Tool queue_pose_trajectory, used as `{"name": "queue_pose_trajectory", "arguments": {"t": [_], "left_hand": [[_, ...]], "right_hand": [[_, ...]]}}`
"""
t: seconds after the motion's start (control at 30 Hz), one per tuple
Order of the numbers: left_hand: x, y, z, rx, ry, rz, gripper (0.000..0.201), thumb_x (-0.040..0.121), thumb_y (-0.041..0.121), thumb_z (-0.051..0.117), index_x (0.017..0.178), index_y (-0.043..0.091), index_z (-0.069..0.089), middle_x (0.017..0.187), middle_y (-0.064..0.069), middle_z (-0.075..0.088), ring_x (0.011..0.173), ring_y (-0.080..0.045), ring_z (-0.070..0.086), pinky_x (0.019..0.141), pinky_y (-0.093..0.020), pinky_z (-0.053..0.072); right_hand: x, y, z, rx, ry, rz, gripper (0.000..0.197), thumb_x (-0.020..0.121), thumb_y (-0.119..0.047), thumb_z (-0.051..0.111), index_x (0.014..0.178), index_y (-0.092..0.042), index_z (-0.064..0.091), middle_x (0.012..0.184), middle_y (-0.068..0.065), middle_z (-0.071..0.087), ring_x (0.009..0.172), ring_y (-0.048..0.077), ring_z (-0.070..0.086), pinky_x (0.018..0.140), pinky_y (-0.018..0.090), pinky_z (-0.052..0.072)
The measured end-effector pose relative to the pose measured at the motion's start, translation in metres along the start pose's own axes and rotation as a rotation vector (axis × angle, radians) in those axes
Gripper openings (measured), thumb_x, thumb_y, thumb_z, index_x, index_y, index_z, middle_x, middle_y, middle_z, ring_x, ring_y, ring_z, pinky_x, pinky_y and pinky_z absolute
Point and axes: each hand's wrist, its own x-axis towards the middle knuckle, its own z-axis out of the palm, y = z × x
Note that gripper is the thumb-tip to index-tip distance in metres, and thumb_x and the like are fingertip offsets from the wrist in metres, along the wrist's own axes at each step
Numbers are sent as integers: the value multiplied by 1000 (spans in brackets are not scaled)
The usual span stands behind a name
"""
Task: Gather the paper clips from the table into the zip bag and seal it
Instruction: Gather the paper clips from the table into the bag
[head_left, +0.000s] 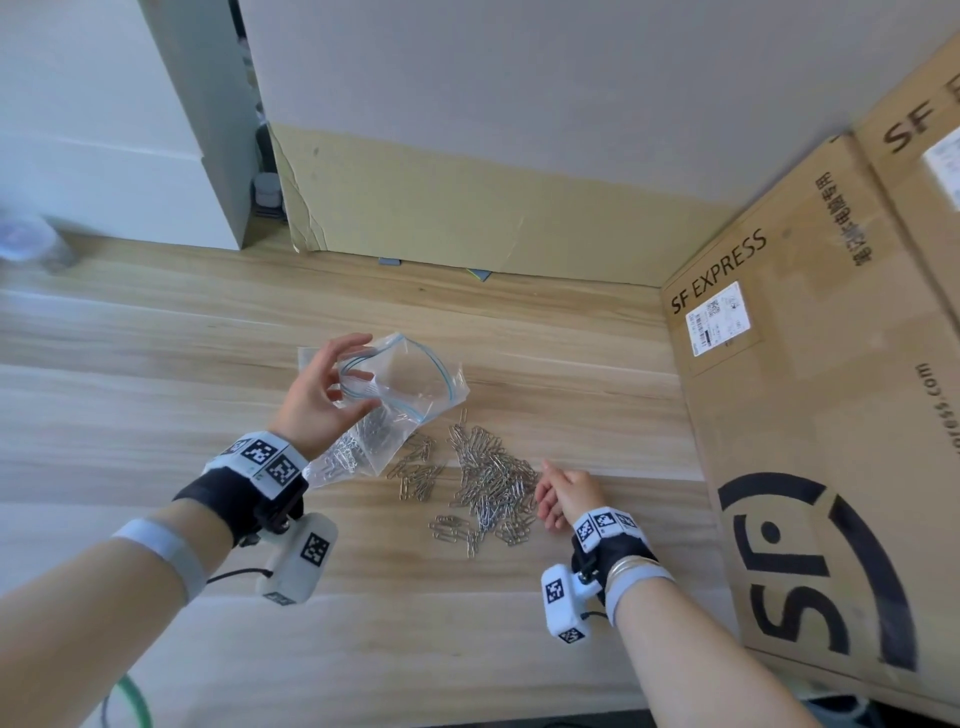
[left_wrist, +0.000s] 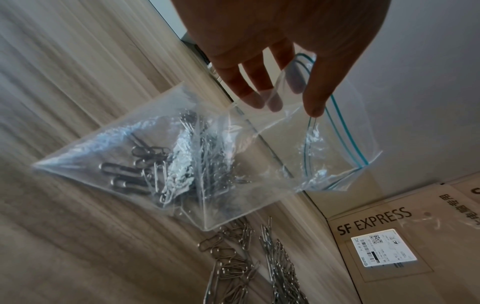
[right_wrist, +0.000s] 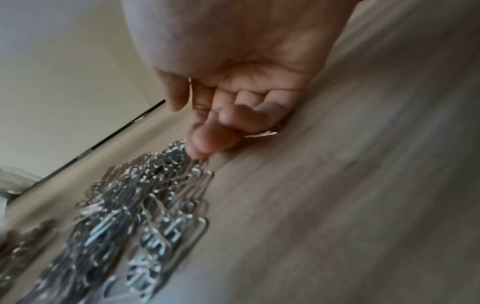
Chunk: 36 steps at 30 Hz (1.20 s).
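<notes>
A pale wood-grain table (head_left: 156, 364) runs up to a grey wall with a strip of cardboard along its foot, and tall brown cardboard boxes printed "SF EXPRESS" (head_left: 810, 415) stand beyond the right hand.

The left hand (head_left: 317, 397) is raised off the table, forearm angled in from the near left, wrist strapped with a marker-tagged camera. Its thumb and fingers pinch the rim of a clear plastic zip bag with a blue seal line (left_wrist: 233, 164) — in the left wrist view the index finger sits inside the mouth and the thumb outside, the other fingers spread loosely behind the film. The mouth gapes wide open, facing up and away from the palm. A clump of silver paper clips already lies in the bag's low corner (left_wrist: 166, 164), which sags toward the table below the wrist.

The right hand (head_left: 563, 493) rests low on the table, knuckles up, fingers curled inward. Its fingertips (right_wrist: 202, 144) touch the near edge of the loose heap of silver paper clips (head_left: 488, 483); a clip or two appears tucked under the curled fingers — the blur leaves a firm hold uncertain. The heap lies between the two hands, just below the hanging bag.
</notes>
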Motion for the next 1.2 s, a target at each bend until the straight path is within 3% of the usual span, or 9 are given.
{"name": "queue_pose_trajectory", "arguments": {"t": [0.07, 0.27, 0.33, 0.43, 0.53, 0.77, 0.9, 1.0, 1.2], "left_hand": [[-1, 0, -1, 14, -1, -3, 78, 69, -1, 73, 110, 56, 40, 109, 35, 54, 95, -4, 62, 88, -34, 50], [-3, 1, -1, 10, 9, -1, 78, 68, -1, 73, 108, 58, 41, 108, 36, 55, 96, -11, 63, 87, -39, 51], [-2, 2, -2, 10, 11, 2, 78, 69, -1, 73, 109, 58, 41, 108, 37, 54, 97, -15, 64, 87, -42, 51], [-3, 4, -3, 8, 9, 10, 78, 69, -1, 73, 109, 58, 41, 109, 38, 53, 97, -22, 63, 88, -46, 50], [-4, 3, -3, 9, 13, 11, 78, 69, -1, 73, 108, 58, 41, 109, 38, 53, 97, -23, 63, 88, -48, 50], [-4, 3, -2, -11, 2, 0, 75, 70, -3, 72, 109, 54, 42, 113, 21, 54, 99, -20, 63, 92, -47, 49], [-5, 2, -3, -7, -2, -2, 74, 70, -2, 72, 110, 52, 42, 107, 34, 56, 99, -19, 63, 92, -45, 49], [-5, 1, -3, -11, 3, 1, 74, 69, -2, 72, 111, 52, 42, 107, 31, 57, 99, -20, 63, 92, -46, 49], [-6, 0, -5, -5, 0, 4, 76, 70, 0, 72, 109, 58, 41, 107, 37, 55, 98, -18, 63, 91, -44, 50]], "right_hand": [[1, -1, 4, 44, -39, -8, 48, 96, -36, 38, 66, -5, 58, 48, 4, 61, 37, 14, 55, 36, 18, 40], [7, -22, 20, 181, -146, -131, 38, 95, -31, 40, 75, -5, 58, 62, 9, 63, 46, 14, 60, 44, 18, 49], [7, -24, 12, 205, -216, -101, 41, 95, -33, 38, 75, -3, 59, 60, 9, 62, 45, 14, 59, 43, 18, 48], [4, -18, -7, 37, -359, 19, 52, 92, -44, 38, 80, 0, 63, 57, 5, 64, 46, 15, 59, 44, 18, 47], [0, -10, -7, -117, -469, 122, 55, 90, -50, 43, 69, -5, 67, 56, 4, 67, 47, 15, 61, 43, 17, 47], [5, -26, 16, -67, -439, 23, 46, 90, -48, 42, 76, -12, 68, 68, 3, 71, 59, 14, 67, 50, 17, 50], [5, -27, 13, -28, -601, 139, 49, 90, -46, 45, 78, -5, 69, 66, 6, 71, 59, 17, 67, 54, 19, 54], [1, -16, 17, -103, -692, 205, 49, 89, -50, 47, 83, -8, 72, 72, 3, 74, 64, 15, 69, 58, 20, 54], [4, -31, 20, 94, -579, 94, 36, 93, -38, 45, 88, -11, 68, 71, -2, 74, 65, 10, 69, 60, 17, 54]]}}
